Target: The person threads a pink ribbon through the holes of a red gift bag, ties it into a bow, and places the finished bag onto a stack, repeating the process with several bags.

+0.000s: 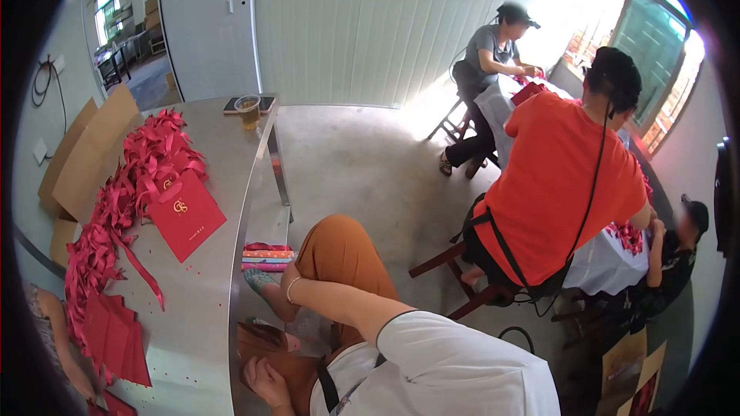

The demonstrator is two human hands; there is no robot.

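Note:
My left hand (266, 381) lies on my brown trouser leg (258, 343), its fingers loosely spread and nothing in them. A bracelet circles my right wrist. My right hand (290, 276) rests against the side of my raised knee (339, 243), its fingers mostly hidden. On the metal table (196, 323) beside me is a long heap of red ribbons (158, 146). A red paper gift bag (187, 216) with a gold logo lies against that heap. More red bags (116, 339) are stacked near the table's lower left end. Neither hand touches them.
A cup of drink (247, 112) stands at the table's far corner by a dark flat device (231, 105). An open cardboard box (92, 146) is behind the ribbons. Colourful rolls (266, 256) lie under the table edge. Several people work nearby; one wears an orange shirt (566, 185).

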